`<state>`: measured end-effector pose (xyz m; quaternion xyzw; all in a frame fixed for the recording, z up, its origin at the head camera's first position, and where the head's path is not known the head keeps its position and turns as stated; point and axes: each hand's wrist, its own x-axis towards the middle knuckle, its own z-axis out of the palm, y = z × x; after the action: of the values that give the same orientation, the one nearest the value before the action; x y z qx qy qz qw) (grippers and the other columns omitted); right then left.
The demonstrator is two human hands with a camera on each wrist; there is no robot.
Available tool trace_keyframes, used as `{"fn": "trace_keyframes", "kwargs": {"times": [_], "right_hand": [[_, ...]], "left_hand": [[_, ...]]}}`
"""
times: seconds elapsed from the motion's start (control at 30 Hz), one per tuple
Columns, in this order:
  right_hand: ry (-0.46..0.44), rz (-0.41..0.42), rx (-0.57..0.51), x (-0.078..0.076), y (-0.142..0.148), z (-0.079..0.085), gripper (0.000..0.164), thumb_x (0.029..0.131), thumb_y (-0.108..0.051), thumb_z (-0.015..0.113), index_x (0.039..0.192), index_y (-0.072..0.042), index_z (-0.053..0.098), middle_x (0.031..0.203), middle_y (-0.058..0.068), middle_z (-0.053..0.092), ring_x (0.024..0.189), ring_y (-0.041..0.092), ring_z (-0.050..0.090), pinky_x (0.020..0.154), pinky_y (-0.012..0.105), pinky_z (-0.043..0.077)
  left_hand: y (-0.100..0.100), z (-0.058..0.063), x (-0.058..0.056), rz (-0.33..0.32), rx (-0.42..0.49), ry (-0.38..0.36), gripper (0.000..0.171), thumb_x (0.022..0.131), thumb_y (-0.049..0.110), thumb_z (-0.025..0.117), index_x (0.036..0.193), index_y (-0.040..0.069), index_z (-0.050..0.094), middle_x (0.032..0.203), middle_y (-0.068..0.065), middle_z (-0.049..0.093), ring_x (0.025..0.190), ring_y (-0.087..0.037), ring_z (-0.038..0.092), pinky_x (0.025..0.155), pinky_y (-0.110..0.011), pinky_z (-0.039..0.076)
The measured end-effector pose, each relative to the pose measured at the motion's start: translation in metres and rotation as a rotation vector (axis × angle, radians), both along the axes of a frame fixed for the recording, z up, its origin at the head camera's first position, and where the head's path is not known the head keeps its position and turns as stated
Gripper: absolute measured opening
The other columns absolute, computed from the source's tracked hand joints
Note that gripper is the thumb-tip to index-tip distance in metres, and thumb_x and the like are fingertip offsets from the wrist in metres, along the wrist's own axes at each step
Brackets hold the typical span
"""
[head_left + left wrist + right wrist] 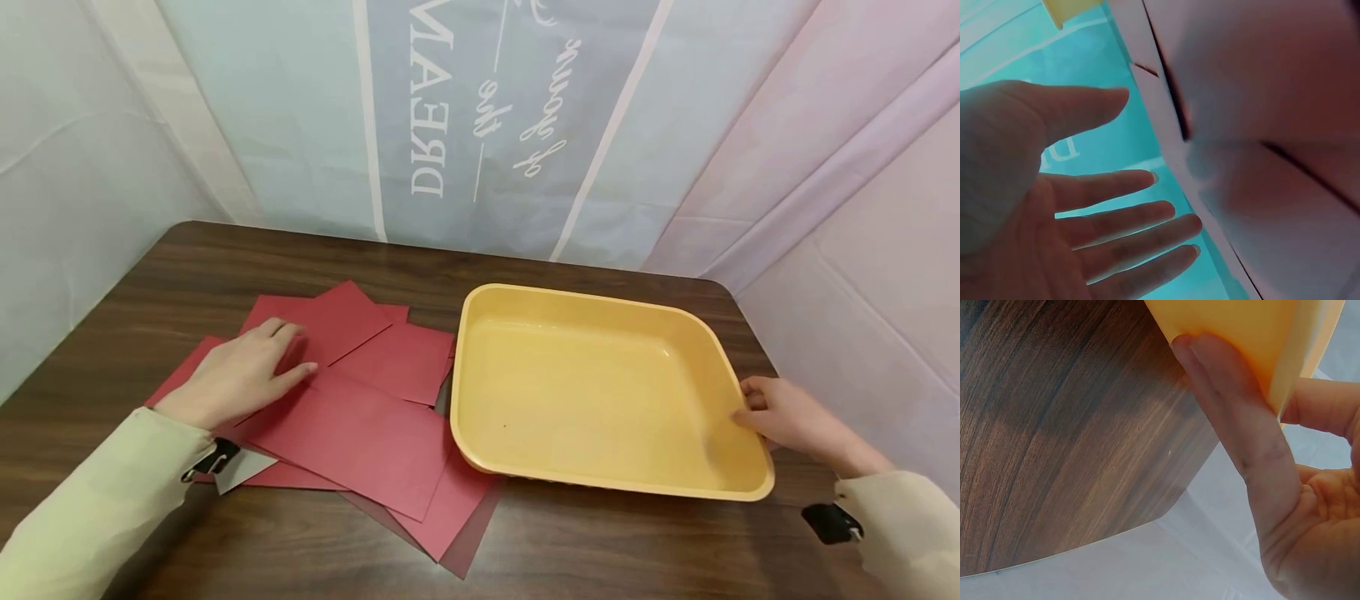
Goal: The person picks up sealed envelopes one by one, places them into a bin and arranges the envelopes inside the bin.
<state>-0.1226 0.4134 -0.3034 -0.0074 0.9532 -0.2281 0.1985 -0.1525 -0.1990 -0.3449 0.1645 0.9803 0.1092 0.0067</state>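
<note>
Flat red paper pieces [360, 433] lie overlapping in a loose pile on the left half of the table. My left hand [240, 371] is over the pile's left part, and in the left wrist view its fingers are extended and apart from the paper, holding nothing. To the right is a shallow yellow plastic tray [600, 375] with rounded corners, its left end over the edge of the pile. My right hand [787, 421] grips the tray's right rim, the thumb on the inside and the fingers on the outer wall, as the right wrist view shows.
The dark wood-grain table [600, 550] has rounded far corners. Behind it hangs a pale blue cloth [480, 125] with mirrored white lettering, and light cloth walls stand at both sides. A pale grey piece [243, 468] sticks out beneath the red paper.
</note>
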Motion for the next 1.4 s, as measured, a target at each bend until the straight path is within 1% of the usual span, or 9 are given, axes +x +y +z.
{"fn": "trace_keyframes", "kwargs": {"times": [0.07,0.17,0.3,0.4,0.63,0.77,1.03,1.17,1.4], "right_hand": [[-0.002,-0.001,-0.001,-0.001,0.000,-0.001,0.039,0.091,-0.005,0.057,0.113,0.023,0.042,0.098,0.032,0.065,0.073,0.021,0.068,0.059,0.033,0.057],[-0.001,-0.004,0.003,0.000,0.000,0.000,0.039,0.091,-0.006,0.057,0.113,0.023,0.042,0.099,0.032,0.065,0.073,0.021,0.068,0.059,0.033,0.057],[0.005,0.002,0.009,-0.001,0.000,0.000,0.039,0.091,-0.005,0.057,0.113,0.023,0.042,0.097,0.031,0.065,0.071,0.020,0.067,0.058,0.032,0.056],[0.007,0.006,0.017,-0.001,-0.001,-0.001,0.039,0.091,-0.005,0.057,0.113,0.023,0.043,0.096,0.030,0.066,0.070,0.019,0.067,0.057,0.032,0.056],[0.008,-0.003,0.027,-0.001,0.001,-0.002,0.039,0.091,-0.007,0.057,0.113,0.023,0.044,0.097,0.030,0.066,0.071,0.019,0.067,0.058,0.032,0.056],[0.021,-0.001,0.017,0.000,0.001,-0.003,0.038,0.090,-0.006,0.057,0.112,0.022,0.044,0.095,0.029,0.066,0.070,0.019,0.067,0.057,0.031,0.056],[0.025,0.000,0.011,0.000,0.002,-0.003,0.037,0.090,-0.005,0.057,0.112,0.021,0.045,0.095,0.029,0.066,0.070,0.019,0.067,0.057,0.031,0.056],[0.020,-0.004,0.005,-0.001,0.002,-0.003,0.038,0.090,-0.005,0.057,0.113,0.022,0.044,0.096,0.030,0.066,0.071,0.019,0.067,0.057,0.032,0.056],[0.014,-0.003,0.014,-0.001,0.001,-0.003,0.039,0.090,-0.005,0.057,0.113,0.023,0.043,0.097,0.031,0.066,0.071,0.019,0.067,0.058,0.032,0.056]], "left_hand": [[-0.005,-0.002,0.003,0.001,0.001,-0.012,0.061,0.087,0.039,0.068,0.128,-0.003,0.051,0.122,-0.023,0.052,0.107,-0.037,0.057,0.066,-0.047,0.053],[-0.008,-0.005,0.006,-0.024,0.020,-0.037,0.076,0.083,0.053,0.068,0.132,-0.001,0.049,0.125,-0.022,0.051,0.110,-0.037,0.055,0.073,-0.050,0.053],[-0.011,-0.009,0.012,-0.089,0.057,-0.067,0.098,0.073,0.071,0.066,0.139,0.002,0.044,0.135,-0.020,0.046,0.122,-0.038,0.045,0.090,-0.056,0.047],[-0.012,-0.012,0.017,-0.143,0.083,-0.080,0.108,0.067,0.077,0.066,0.144,0.006,0.039,0.145,-0.018,0.038,0.131,-0.039,0.036,0.097,-0.060,0.040],[-0.011,-0.016,0.025,-0.272,0.111,-0.092,0.115,0.061,0.079,0.067,0.148,0.012,0.035,0.155,-0.013,0.028,0.139,-0.040,0.027,0.102,-0.063,0.031],[-0.011,-0.017,0.027,-0.301,0.114,-0.105,0.114,0.061,0.078,0.067,0.148,0.011,0.036,0.155,-0.013,0.028,0.140,-0.039,0.027,0.104,-0.061,0.029],[-0.010,-0.019,0.034,-0.231,0.087,-0.159,0.114,0.063,0.080,0.064,0.148,0.009,0.035,0.155,-0.015,0.029,0.141,-0.040,0.026,0.106,-0.060,0.029],[-0.011,-0.020,0.040,-0.204,0.082,-0.160,0.115,0.066,0.080,0.061,0.149,0.006,0.032,0.155,-0.018,0.027,0.140,-0.043,0.025,0.104,-0.062,0.030],[-0.010,-0.021,0.049,-0.142,0.023,-0.157,0.117,0.070,0.080,0.057,0.148,-0.002,0.028,0.154,-0.022,0.026,0.138,-0.046,0.024,0.104,-0.061,0.031]]}}
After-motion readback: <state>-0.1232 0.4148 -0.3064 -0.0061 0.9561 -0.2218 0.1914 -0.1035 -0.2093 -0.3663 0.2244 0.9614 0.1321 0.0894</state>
